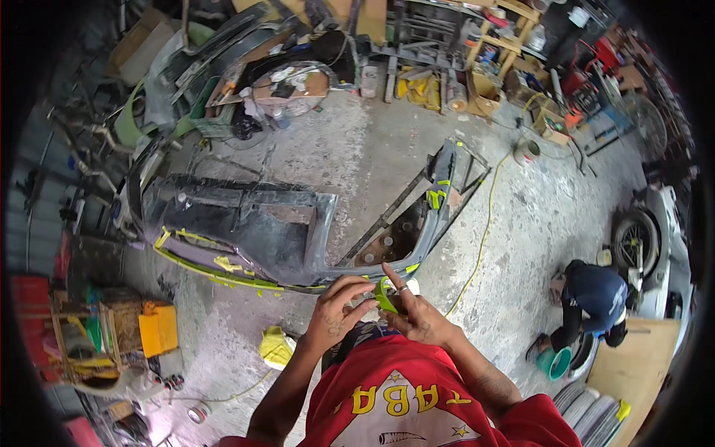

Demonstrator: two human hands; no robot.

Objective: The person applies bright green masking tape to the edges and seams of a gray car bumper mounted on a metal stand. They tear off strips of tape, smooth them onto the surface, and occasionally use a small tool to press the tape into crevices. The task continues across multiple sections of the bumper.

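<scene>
While both hands pinch it, left hand (339, 309) at nine o'clock, right hand (414, 311) at three, the green tape roll (385, 296) seems light, best gripped by its rim.

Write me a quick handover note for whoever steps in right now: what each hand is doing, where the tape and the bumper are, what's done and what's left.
Left hand: fingers pinching at the green tape roll, apparently at its loose end.
Right hand: gripping the same roll, index finger raised.
Both hands are at chest height, just in front of the grey car bumper, which is propped up off the concrete floor.
Done: green tape strips already run along the bumper's near lower edge, with more on its right end.
Left: the upper surfaces look untaped.
Nearby: another person crouches at right by a teal bucket.
</scene>
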